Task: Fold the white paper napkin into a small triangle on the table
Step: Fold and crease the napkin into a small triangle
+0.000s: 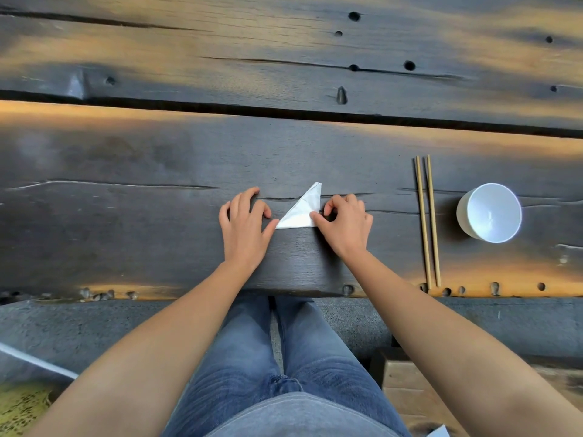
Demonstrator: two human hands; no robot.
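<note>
The white paper napkin (301, 209) lies on the dark wooden table (157, 216) as a small triangle, its point aimed away from me. My left hand (246, 225) rests flat beside it, with the thumb tip touching the triangle's near left corner and the other fingers spread on the wood. My right hand (342, 223) sits at the triangle's near right corner, thumb and curled forefinger pressing on the paper's edge there. Neither hand lifts the napkin off the table.
A pair of wooden chopsticks (427, 220) lies lengthwise to the right of my right hand. Beyond them stands a white bowl (489, 212). The table's front edge (284, 293) runs just above my knees. A deep gap (284, 113) splits the planks farther back.
</note>
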